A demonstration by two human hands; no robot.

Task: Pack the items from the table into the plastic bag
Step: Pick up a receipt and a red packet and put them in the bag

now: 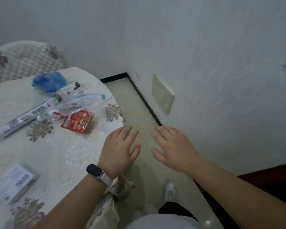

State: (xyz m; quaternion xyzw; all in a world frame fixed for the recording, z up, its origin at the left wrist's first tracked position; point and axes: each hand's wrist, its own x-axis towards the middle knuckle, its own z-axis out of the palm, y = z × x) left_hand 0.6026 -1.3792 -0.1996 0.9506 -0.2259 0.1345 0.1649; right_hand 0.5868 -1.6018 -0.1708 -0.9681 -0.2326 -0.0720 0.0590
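Observation:
On the round table (59, 151), covered in a white patterned cloth, lie a red sauce pouch (77, 121), a clear plastic bag (82, 103) with a blister pack inside, a water bottle with a green cap (63, 95), a long grey tube (21, 119), a crumpled blue bag (48, 80), a toothbrush with a blue head (92, 96) and a white box (13, 183) at the near left. My left hand (120, 149), with a watch on the wrist, hovers open over the table's right edge. My right hand (173, 146) hovers open beyond the edge, above the floor. Neither hand touches anything.
A cushioned chair back (26, 60) stands behind the table at the far left. A white wall (221, 80) with a beige panel (162, 93) runs close on the right, leaving a narrow strip of floor (135, 103). Dark wooden furniture (271, 182) stands at the near right. My shoe (169, 190) is below.

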